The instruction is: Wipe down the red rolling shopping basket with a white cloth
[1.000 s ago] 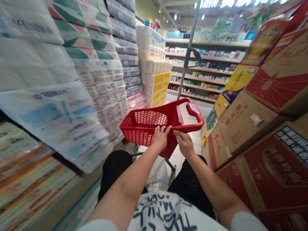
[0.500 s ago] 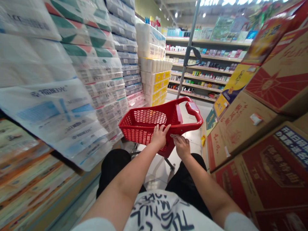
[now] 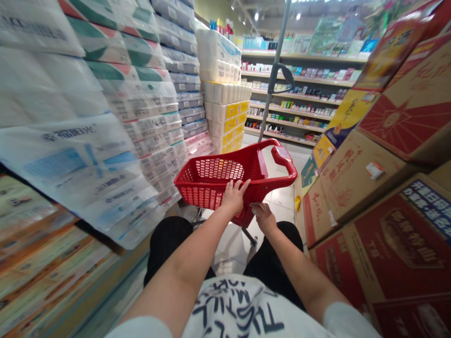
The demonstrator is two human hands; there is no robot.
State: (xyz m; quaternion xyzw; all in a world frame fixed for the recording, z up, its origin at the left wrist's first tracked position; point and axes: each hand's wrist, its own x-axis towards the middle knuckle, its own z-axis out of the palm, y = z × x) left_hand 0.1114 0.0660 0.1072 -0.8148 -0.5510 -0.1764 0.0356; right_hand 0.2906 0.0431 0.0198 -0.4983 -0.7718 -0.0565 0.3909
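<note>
A red shopping cart basket (image 3: 204, 195) with perforated sides stands in front of my knees, its handle (image 3: 287, 162) at the right. My left hand (image 3: 233, 196) rests on the near rim of the basket, thumb and fingers spread over the edge. Just right of it, my right hand (image 3: 263, 217) is beside the cart's near side below the handle, fingers closed on a small pale cloth or tissue (image 3: 254, 207). Most of the cloth is hidden by the fingers. One cart wheel (image 3: 253, 241) shows between my legs.
Stacked packs of tissue paper (image 3: 141, 98) rise along the left. Cardboard boxes (image 3: 355, 173) are piled on the right. A grey metal pole (image 3: 278, 51) stands behind the cart, with shelves of small goods (image 3: 306, 99) farther back.
My right hand has moved slightly down with the pale cloth, a little away from the basket's rim. My left hand stays on the rim.
</note>
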